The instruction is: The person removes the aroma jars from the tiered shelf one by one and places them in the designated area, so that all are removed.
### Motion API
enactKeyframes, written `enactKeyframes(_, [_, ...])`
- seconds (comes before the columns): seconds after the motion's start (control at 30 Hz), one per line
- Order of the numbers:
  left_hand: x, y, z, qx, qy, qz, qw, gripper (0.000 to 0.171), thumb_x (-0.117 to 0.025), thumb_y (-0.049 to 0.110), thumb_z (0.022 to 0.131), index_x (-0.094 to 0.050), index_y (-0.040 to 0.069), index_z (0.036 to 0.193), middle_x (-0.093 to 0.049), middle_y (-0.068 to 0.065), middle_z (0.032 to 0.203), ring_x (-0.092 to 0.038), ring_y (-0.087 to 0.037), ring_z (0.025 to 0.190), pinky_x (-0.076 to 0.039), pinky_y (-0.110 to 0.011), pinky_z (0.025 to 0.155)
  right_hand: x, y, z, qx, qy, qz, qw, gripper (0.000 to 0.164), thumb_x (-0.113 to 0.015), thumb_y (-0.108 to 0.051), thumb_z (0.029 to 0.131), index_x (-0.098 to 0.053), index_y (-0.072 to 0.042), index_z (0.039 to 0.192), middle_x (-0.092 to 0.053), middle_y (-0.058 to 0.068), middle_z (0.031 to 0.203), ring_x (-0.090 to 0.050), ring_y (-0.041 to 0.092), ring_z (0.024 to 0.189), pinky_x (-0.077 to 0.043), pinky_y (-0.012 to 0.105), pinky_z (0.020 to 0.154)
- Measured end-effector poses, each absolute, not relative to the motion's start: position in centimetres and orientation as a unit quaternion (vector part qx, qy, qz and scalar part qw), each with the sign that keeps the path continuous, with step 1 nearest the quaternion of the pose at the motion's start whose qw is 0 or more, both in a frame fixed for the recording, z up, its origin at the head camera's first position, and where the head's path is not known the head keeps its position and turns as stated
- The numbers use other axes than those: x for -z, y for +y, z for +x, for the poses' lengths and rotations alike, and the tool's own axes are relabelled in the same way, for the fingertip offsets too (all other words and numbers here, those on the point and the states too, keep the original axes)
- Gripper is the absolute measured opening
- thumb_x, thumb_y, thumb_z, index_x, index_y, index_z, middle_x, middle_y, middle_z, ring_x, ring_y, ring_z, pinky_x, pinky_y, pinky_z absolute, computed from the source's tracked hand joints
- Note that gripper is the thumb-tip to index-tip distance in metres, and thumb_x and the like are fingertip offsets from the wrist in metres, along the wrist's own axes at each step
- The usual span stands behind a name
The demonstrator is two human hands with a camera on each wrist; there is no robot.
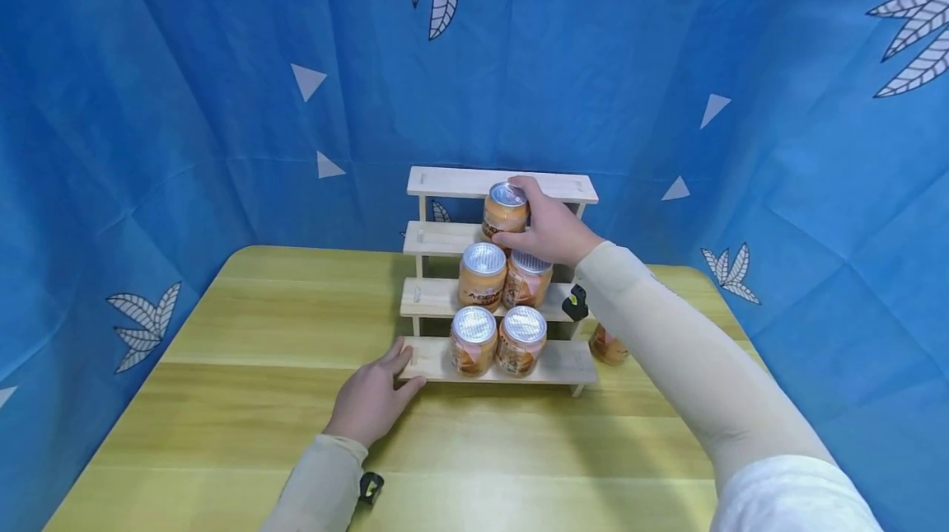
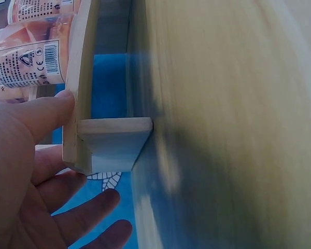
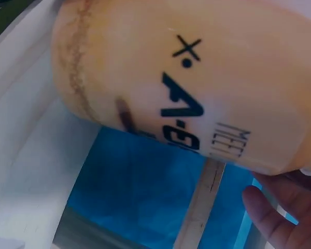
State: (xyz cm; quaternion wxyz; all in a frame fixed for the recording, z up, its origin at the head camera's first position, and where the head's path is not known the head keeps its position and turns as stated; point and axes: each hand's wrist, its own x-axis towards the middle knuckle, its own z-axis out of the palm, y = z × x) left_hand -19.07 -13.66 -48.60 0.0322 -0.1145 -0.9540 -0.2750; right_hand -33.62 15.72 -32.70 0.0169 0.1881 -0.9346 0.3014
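A four-step wooden display stand (image 1: 430, 182) stands at the far side of the table. My right hand (image 1: 552, 223) grips an orange jar (image 1: 504, 215) with a silver lid at the second step from the top, thumb low on its front and fingers at the lid. Two similar jars (image 1: 482, 277) sit side by side on the step below, and two more jars (image 1: 474, 343) on the lowest step. With the thumb on one face and fingers behind, my left hand (image 1: 371, 400) holds the lowest step's left end (image 2: 75, 140). In the right wrist view, a lettered jar (image 3: 197, 78) fills the upper part.
Another jar (image 1: 610, 345) stands on the table right of the stand, partly hidden by my right forearm. The wooden table (image 1: 296, 310) extends to both sides and in front. A blue patterned curtain (image 1: 593, 63) hangs close behind the stand and along the sides.
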Motion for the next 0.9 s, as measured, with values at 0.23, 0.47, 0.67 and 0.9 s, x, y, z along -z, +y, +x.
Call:
enactKeyframes(0.23, [48.39,-13.40,-19.38,0.261,-0.957,-0.118,0.040,0.061,-0.070,0.042,0.094,-0.057,0.008,0.142,-0.043,-0.012,0.155,-0.056,-0.044,0.126,-0.050,-0.055,0.099,32.61,15.73,-33.68,-0.301,-0.935,0.185,0.029,0.095,-0.077,-0.043,0.087,-0.018,-0.015,0.156,-0.057,0.014,0.131,-0.063,0.029,0.112,-0.054,0.048,0.095])
enactKeyframes(0.47, [48.22,-13.32,-19.00,0.260,-0.958,-0.114,0.033,0.061,-0.070,0.042,0.094,-0.057,0.008,0.142,-0.043,-0.012,0.155,-0.057,-0.045,0.125,-0.051,-0.056,0.098,32.94,15.60,-33.56,-0.302,-0.935,0.183,0.027,0.097,-0.077,-0.045,0.087,-0.018,-0.014,0.157,-0.056,0.016,0.134,-0.062,0.029,0.116,-0.053,0.047,0.097])
enactKeyframes(0.67, [48.25,-13.17,-18.88,0.259,-0.959,-0.109,0.031,0.061,-0.071,0.041,0.094,-0.057,0.008,0.142,-0.043,-0.011,0.154,-0.056,-0.045,0.126,-0.051,-0.056,0.098,32.96,15.54,-33.57,-0.306,-0.934,0.185,0.024,0.097,-0.077,-0.041,0.088,-0.015,-0.012,0.157,-0.056,0.017,0.134,-0.062,0.031,0.117,-0.053,0.048,0.098])
enactKeyframes(0.9, [48.55,-13.08,-18.84,0.258,-0.960,-0.106,0.031,0.060,-0.071,0.041,0.094,-0.057,0.008,0.142,-0.044,-0.010,0.154,-0.055,-0.044,0.127,-0.051,-0.056,0.099,32.94,16.23,-33.59,-0.322,-0.929,0.183,0.013,0.098,-0.079,-0.041,0.086,-0.016,-0.015,0.156,-0.056,0.015,0.133,-0.062,0.030,0.116,-0.053,0.048,0.098])
